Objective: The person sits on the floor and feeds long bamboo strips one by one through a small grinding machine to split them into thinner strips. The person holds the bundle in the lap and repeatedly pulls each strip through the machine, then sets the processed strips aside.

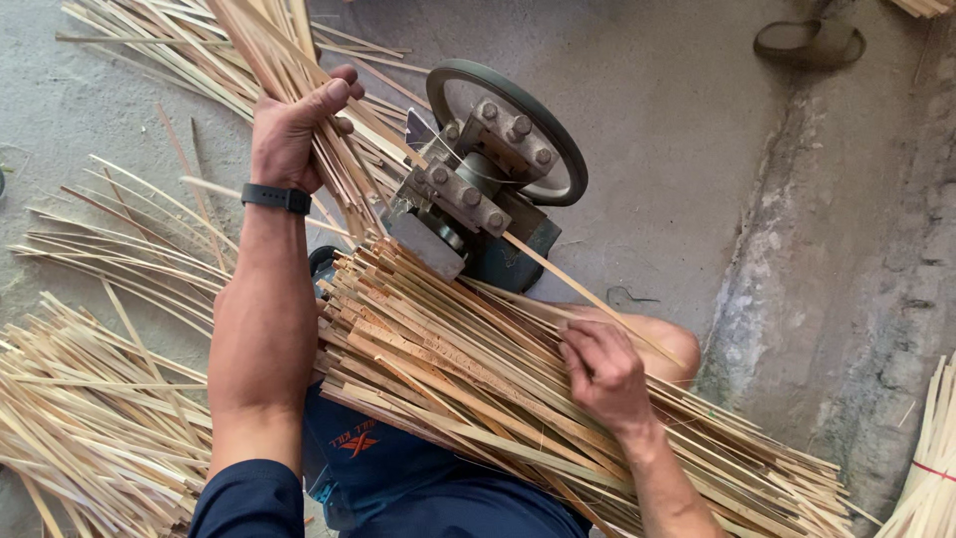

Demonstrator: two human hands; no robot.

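Rough grey concrete floor in daylight, with a stained, possibly damp, cracked strip at right.

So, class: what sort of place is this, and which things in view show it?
Probably a small bamboo-splitting workshop: a green cast-metal machine with a belt wheel stands on a bare concrete floor, and pale split bamboo strips lie heaped across the person's lap.

L hand raised, fingers clenched – R hand low, fingers curled, palm down.

No packages, signs or screens showed. The only marking was a small orange-red printed emblem on the blue garment over the person's lap, just below the strips.
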